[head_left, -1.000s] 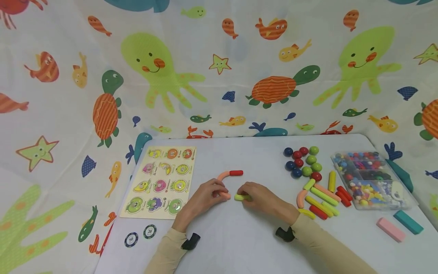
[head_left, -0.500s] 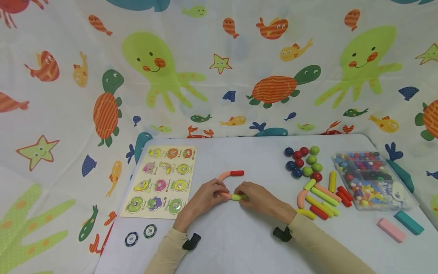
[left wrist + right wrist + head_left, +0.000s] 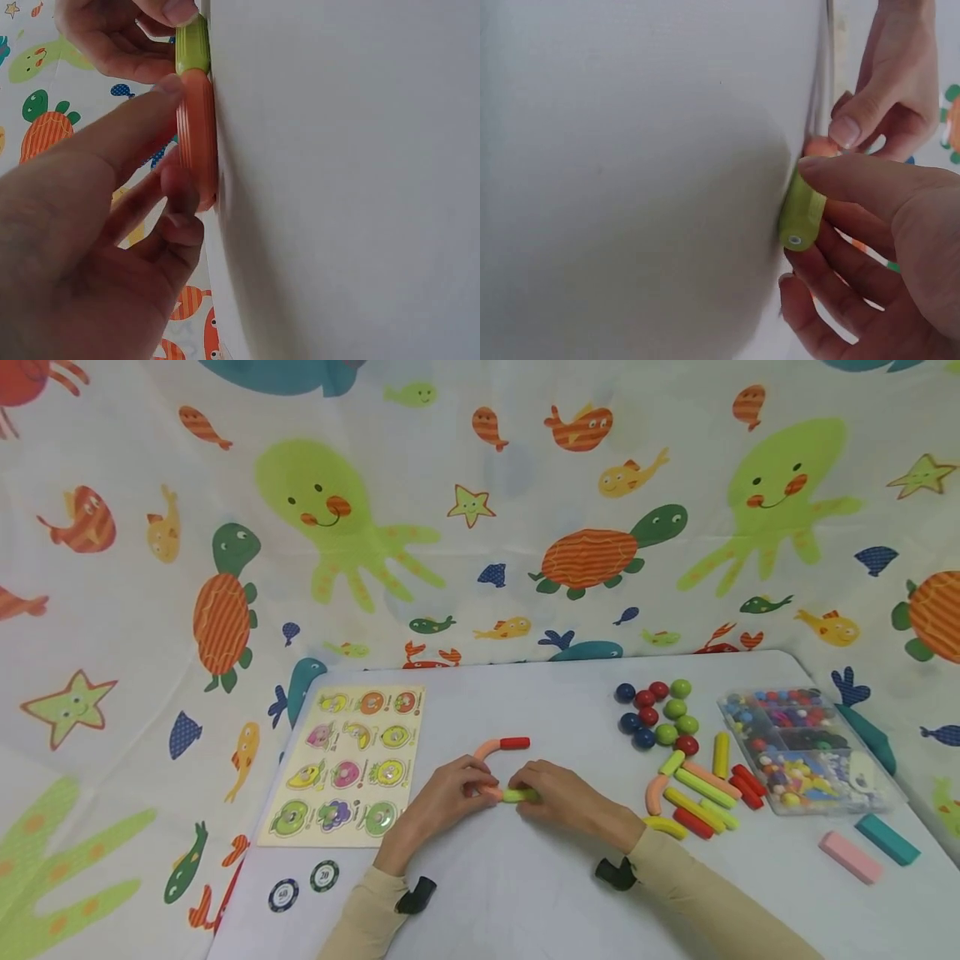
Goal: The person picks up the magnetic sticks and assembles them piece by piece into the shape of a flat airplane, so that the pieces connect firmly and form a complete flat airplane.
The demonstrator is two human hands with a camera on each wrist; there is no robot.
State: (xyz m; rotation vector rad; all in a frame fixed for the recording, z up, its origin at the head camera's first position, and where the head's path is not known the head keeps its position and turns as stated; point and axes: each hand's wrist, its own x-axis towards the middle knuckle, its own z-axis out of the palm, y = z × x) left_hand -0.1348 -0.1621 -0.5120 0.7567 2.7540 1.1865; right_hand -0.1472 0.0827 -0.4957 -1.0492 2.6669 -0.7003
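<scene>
Near the table's middle, my left hand (image 3: 448, 795) grips a salmon-coloured ridged plastic stick (image 3: 198, 142) between thumb and fingers. My right hand (image 3: 564, 799) pinches a light green stick (image 3: 802, 214) of the same sort, low over the white table. The two sticks meet end to end, as the left wrist view shows; how firmly they are joined I cannot tell. Just behind the left hand, a curved salmon piece (image 3: 487, 748) is in line with a red piece (image 3: 514, 743). The left fingers hide where that curve ends.
Several loose coloured sticks (image 3: 693, 806) lie to the right, below a group of shiny balls (image 3: 665, 734). Farther right are a divided bead box (image 3: 806, 739) and pink and teal blocks (image 3: 851, 857). At left lie a fruit puzzle board (image 3: 296, 768) and two chips (image 3: 283, 895).
My right hand has moved left, bringing the green stick from a small gap into contact with the salmon stick. The left hand has stayed nearly still. The head view has shifted slightly.
</scene>
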